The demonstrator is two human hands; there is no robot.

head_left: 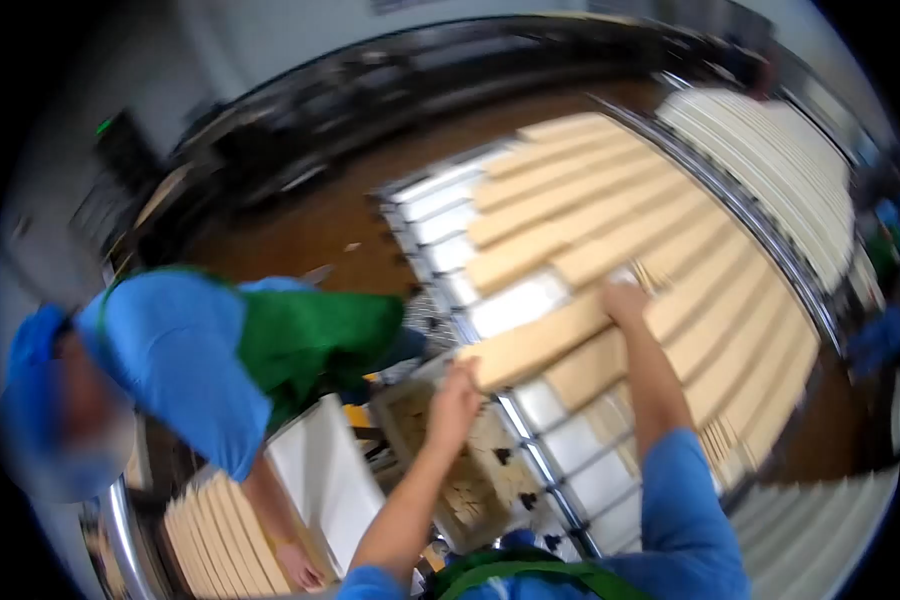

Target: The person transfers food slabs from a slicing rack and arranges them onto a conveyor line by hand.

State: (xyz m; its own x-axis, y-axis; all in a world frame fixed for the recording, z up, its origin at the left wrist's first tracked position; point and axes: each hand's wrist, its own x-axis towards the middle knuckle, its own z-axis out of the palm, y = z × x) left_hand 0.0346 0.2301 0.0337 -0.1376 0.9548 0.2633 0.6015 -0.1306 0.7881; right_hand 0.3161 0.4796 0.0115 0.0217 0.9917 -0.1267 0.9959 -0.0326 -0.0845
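Between my two hands lies a long beige row (540, 345) that looks like thin biscuits packed together; blur hides the single pieces. My left hand (455, 405) is closed around its near left end, beside the rail of the slatted conveyor (555, 480). At the far right end, my right hand (625, 303) grips it with curled fingers. Many similar beige rows (620, 215) lie side by side on the conveyor around it. Thin edges of beige pieces (655, 277) show just beyond my right hand.
A bin (490, 490) with loose beige pieces stands below my left forearm. On the left, a co-worker (185, 340) in blue with a green apron leans over more beige rows (220, 535). Another conveyor (770, 170) with pale rows runs at the right. Dark machinery (390, 100) lines the back.
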